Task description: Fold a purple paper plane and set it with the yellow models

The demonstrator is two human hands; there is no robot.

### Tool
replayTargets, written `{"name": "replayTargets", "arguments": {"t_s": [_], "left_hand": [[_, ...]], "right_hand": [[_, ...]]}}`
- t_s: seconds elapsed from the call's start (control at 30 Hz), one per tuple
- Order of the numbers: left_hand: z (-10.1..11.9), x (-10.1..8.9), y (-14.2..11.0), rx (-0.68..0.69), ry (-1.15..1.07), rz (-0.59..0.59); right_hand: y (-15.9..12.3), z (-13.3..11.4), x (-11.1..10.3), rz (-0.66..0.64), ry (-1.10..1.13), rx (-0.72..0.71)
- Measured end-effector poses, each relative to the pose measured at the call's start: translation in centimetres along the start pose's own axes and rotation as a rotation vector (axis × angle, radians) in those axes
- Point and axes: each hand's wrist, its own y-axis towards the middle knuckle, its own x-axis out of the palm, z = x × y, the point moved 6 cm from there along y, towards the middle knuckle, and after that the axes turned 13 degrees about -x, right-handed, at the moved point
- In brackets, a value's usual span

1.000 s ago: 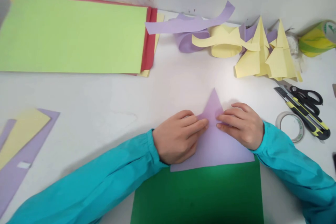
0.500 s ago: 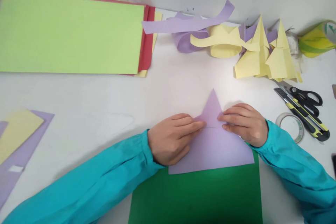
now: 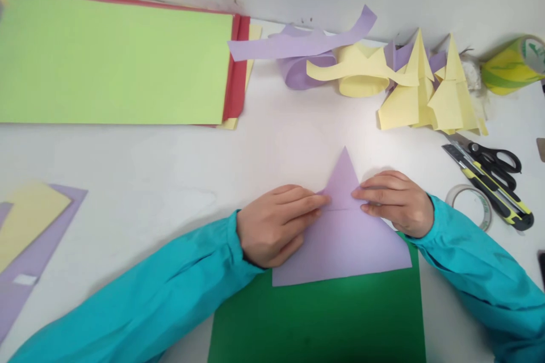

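Paper pieces in yellow and purple (image 3: 34, 221) lie at the left. The left hand (image 3: 276, 224), fingers together, touches the left edge of a pointed, creased purple paper sheet (image 3: 340, 244); whether it pinches, I cannot tell. That sheet lies between both hands, partly over a dark green rectangular sheet (image 3: 319, 323), tip pointing far. The right hand (image 3: 395, 204), fingers bent, touches its right edge equally closely; its grip is unclear.
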Motion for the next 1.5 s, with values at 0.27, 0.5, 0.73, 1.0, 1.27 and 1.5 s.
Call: {"name": "replayTargets", "arguments": {"t_s": [0.27,0.5,0.73,1.0,1.27,1.5], "left_hand": [[-0.6,-0.3,-0.2,0.011,-0.117,-0.031],[-0.9,-0.6,-0.2,-0.064,-0.057,0.074],[-0.7,-0.9,0.5,-0.019,0.002,0.111],[-1.0,-0.7,0.5,0.055,-0.001,0.086],[-1.3,-0.7,0.2,0.062,0.009,-0.005],[-1.1,-0.7,0.1,0.067,0.027,-0.005]], "right_hand": [[0.1,-0.1,-0.1,0.012,-0.013,-0.004],[0.0,-0.2,-0.1,0.019,-0.011,-0.011],[0.4,0.1,-0.1,0.036,-0.021,0.12],[1.6,2.8,1.5,-0.034,-0.258,0.522],[1.7,2.8,2.0,0.09,-0.104,0.636],[1.5,2.9,2.1,0.075,-0.183,0.635]]}}
